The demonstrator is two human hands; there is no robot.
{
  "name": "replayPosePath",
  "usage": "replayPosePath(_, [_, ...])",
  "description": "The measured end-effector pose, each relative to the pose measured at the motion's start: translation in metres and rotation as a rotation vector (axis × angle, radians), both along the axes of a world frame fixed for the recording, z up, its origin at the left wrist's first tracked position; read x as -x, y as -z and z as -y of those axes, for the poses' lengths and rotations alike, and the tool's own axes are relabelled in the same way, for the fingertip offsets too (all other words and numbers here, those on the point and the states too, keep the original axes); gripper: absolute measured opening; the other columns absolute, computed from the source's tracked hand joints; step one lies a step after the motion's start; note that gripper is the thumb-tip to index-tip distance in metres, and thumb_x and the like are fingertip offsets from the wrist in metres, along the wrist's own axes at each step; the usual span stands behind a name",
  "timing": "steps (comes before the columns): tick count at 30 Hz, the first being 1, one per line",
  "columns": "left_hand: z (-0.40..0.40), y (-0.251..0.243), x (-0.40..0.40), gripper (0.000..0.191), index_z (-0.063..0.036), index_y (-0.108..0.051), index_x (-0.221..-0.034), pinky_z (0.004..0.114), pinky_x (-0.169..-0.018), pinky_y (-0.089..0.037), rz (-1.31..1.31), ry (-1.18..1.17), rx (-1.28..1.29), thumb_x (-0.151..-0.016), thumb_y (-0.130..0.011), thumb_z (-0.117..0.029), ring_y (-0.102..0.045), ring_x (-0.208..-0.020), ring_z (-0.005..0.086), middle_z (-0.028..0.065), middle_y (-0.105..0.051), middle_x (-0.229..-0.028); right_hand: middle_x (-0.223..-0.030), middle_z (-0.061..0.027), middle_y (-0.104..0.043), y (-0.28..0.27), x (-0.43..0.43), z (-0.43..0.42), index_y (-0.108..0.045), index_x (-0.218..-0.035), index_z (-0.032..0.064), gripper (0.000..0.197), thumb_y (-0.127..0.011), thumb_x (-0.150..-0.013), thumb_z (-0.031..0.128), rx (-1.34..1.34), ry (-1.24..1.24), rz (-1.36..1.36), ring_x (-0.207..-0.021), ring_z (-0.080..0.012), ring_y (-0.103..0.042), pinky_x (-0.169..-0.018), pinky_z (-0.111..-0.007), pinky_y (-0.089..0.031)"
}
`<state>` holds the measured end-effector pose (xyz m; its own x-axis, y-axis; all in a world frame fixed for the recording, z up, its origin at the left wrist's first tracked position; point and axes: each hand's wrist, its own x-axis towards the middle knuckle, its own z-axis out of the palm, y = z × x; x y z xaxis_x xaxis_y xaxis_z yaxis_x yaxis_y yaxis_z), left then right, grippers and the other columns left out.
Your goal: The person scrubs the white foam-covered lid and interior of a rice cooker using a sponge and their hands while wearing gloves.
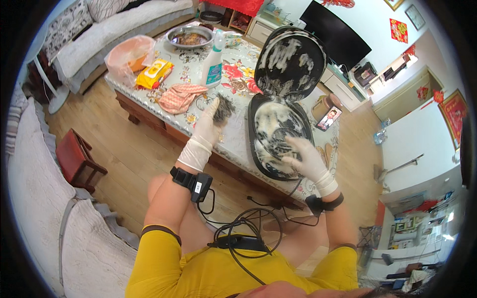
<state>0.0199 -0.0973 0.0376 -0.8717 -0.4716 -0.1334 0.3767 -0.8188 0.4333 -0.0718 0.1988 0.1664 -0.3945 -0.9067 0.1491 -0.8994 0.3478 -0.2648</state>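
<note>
An electric baking pan with a hinged lid (290, 63) stands unfolded on the table, its black lid and lower plate (266, 119) smeared with whitish foam. My left hand (206, 130), in a white glove, holds a dark scouring pad of steel wool (224, 108) to the left of the pan. Over the right part of the lower plate is my right hand (307, 160), gloved too, its fingers spread and slightly blurred; nothing shows in it. A spray bottle (213, 65) stands behind my left hand, and a checked cloth (180, 97) lies to its left.
On the flowered tablecloth (193, 59) are a metal basin (190, 37) with brownish liquid, a yellow wipes pack (154, 73) and a pink bowl in plastic (128, 56). A phone (328, 118) leans against a jar (323, 106) at the right. Black cables (257, 223) hang before my lap.
</note>
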Motion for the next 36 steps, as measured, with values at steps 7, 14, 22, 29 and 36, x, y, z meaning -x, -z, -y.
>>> replayPosePath(7, [0.026,0.003,-0.001,0.024,-0.0117,-0.060,-0.111,0.026,-0.074,-0.048,0.053,-0.254,0.048,-0.095,-0.055,-0.029,-0.057,-0.089,0.0105,0.0002,-0.062,-0.102,-0.122,-0.0104,-0.058,-0.043,0.011,0.090,-0.046,-0.133,-0.0005,0.052,-0.064,-0.090,0.022,0.230,0.006,0.572,-0.113,-0.0175,-0.055,-0.098,-0.031,-0.041])
replayPosePath(14, [0.055,-0.006,-0.007,0.028,-0.0043,-0.057,-0.117,0.027,-0.076,-0.050,0.143,-0.489,0.145,-0.096,-0.048,-0.020,-0.060,-0.095,0.0125,0.0028,-0.061,-0.106,-0.122,-0.0143,-0.057,-0.034,0.005,0.191,-0.042,-0.133,-0.0055,0.050,-0.061,-0.091,0.014,0.289,-0.001,0.728,-0.113,-0.0182,-0.054,-0.099,-0.030,-0.042])
replayPosePath(22, [0.074,-0.005,-0.009,0.026,0.0007,-0.057,-0.113,0.027,-0.079,-0.051,0.151,-0.623,-0.013,-0.094,-0.052,-0.017,-0.063,-0.090,0.0144,0.0083,-0.064,-0.105,-0.144,-0.0256,-0.031,0.017,0.073,0.273,-0.015,-0.144,-0.0062,0.098,-0.077,-0.077,0.028,0.343,0.073,0.615,-0.134,-0.0330,-0.034,-0.106,-0.038,-0.035])
replayPosePath(29, [0.086,-0.008,-0.031,0.029,-0.0027,-0.054,-0.119,0.027,-0.079,-0.052,0.137,-0.618,-0.033,-0.094,-0.054,-0.019,-0.062,-0.093,0.0146,0.0072,-0.061,-0.109,-0.144,-0.0250,-0.030,0.045,0.110,0.350,-0.007,-0.146,-0.0046,0.115,-0.082,-0.069,0.034,0.490,0.085,0.658,-0.136,-0.0336,-0.030,-0.108,-0.038,-0.030])
replayPosePath(36, [0.091,-0.016,-0.032,0.026,0.0016,-0.059,-0.108,0.025,-0.079,-0.045,0.138,-0.700,0.028,-0.093,-0.057,-0.019,-0.055,-0.086,0.0111,0.0052,-0.060,-0.098,-0.116,-0.0021,-0.056,0.044,0.124,0.400,-0.048,-0.130,0.0099,0.058,-0.073,-0.081,0.029,0.708,0.006,0.597,-0.106,-0.0151,-0.050,-0.090,-0.029,-0.039])
